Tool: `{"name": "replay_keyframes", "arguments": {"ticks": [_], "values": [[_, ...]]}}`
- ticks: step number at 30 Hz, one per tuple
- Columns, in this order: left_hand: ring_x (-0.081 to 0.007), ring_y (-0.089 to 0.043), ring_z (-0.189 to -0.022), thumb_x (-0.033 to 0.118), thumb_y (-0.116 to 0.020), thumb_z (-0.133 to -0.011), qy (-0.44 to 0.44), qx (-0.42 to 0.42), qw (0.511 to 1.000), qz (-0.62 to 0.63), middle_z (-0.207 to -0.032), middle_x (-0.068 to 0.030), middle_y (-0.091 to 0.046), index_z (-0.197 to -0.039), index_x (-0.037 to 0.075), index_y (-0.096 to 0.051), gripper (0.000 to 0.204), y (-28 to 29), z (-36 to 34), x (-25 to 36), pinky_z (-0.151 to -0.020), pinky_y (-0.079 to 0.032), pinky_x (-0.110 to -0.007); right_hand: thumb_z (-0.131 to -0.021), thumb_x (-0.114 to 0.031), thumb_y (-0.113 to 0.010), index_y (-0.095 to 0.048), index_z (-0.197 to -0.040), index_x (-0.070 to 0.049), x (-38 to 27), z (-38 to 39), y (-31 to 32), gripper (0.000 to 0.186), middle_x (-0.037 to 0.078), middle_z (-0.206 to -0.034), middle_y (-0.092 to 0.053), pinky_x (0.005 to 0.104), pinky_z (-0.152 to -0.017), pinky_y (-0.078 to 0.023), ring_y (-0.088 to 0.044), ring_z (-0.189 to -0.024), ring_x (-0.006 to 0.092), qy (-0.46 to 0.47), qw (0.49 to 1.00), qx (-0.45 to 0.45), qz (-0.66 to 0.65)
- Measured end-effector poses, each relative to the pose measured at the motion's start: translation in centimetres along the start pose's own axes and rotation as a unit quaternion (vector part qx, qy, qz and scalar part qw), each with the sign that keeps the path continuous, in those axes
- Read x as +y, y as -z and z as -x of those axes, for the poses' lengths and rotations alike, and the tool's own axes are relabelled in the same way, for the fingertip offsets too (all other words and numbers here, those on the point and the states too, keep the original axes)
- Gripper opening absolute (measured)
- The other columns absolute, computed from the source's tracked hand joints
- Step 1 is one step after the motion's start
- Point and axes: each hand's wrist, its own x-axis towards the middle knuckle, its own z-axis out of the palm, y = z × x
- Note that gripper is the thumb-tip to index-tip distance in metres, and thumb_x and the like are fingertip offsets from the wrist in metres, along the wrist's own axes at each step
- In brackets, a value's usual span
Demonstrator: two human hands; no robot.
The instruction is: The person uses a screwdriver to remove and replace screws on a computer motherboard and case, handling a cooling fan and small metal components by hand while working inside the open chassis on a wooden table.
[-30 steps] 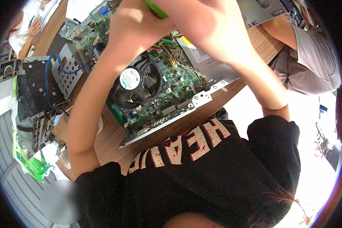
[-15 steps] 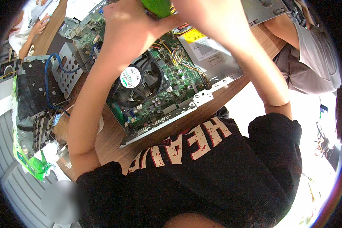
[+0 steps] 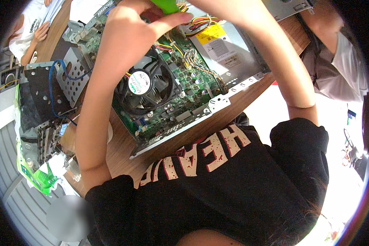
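Note:
My left hand (image 3: 129, 35) is at the top, its fingers curled against a smooth bright green object (image 3: 166, 5) and its thumb stretched along below it. The frame's top edge cuts that object off, so its kind is unclear. My right hand (image 3: 217, 5) reaches the same edge, with only the wrist end showing and its fingers out of sight. Beneath both lies an opened desktop computer: a black cooling fan (image 3: 162, 84) with a white round label, a green circuit board (image 3: 194, 82), coloured cables (image 3: 203, 22) and a silver power supply (image 3: 238, 51) with a yellow label.
On the left stand a perforated metal bracket (image 3: 71, 67), a blue cable (image 3: 53, 92) and a dark metal panel (image 3: 41, 92). Another person's hand (image 3: 41, 32) rests at the upper left. Someone's knee (image 3: 326, 18) is at the upper right. The wooden table (image 3: 121, 153) runs underneath.
My left hand has shifted slightly left and up, and its thumb now shows more clearly. The green object has moved up and left. My right arm has shifted slightly upward.

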Motion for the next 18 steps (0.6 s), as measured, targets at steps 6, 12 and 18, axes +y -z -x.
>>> {"name": "replay_keyframes", "arguments": {"ticks": [6, 12, 18], "values": [[-0.0202, -0.066, -0.101, 0.026, -0.076, -0.095, -0.166, 0.030, 0.985, 0.047, -0.113, -0.0121, -0.070, -0.121, 0.001, -0.067, 0.038, -1.7, 0.0, -0.7, -0.087, -0.054, -0.034, -0.098, -0.022, -0.073, -0.061, -0.126, -0.002, 0.9, -0.8, 0.1, 0.036, 0.012, -0.110, -0.066, 0.0284, -0.073, -0.050, -0.064, -0.084, 0.0106, 0.072, 0.961, -0.105, -0.245], [-0.0119, -0.065, -0.097, 0.022, -0.069, -0.100, -0.166, -0.118, 0.966, 0.159, -0.113, -0.0078, -0.073, -0.124, 0.002, -0.070, 0.031, 0.1, 1.1, 2.4, -0.082, -0.052, -0.028, -0.092, -0.009, -0.072, -0.058, -0.135, -0.003, 2.8, -1.9, 2.5, 0.045, 0.006, -0.091, -0.070, 0.0245, -0.069, -0.049, -0.063, -0.074, 0.0091, -0.031, 0.859, -0.290, -0.420], [-0.0091, -0.066, -0.077, 0.031, -0.081, -0.090, -0.021, 0.027, 0.999, 0.018, -0.088, -0.0061, -0.075, -0.104, -0.002, -0.075, 0.036, 1.5, 0.2, 2.6, -0.069, -0.051, -0.028, -0.096, -0.019, -0.071, -0.059, -0.134, -0.003, 1.5, -0.8, 2.4, 0.043, 0.005, -0.093, -0.069, 0.0246, -0.080, -0.051, -0.063, -0.091, 0.0084, -0.137, 0.975, -0.055, -0.167]]}}
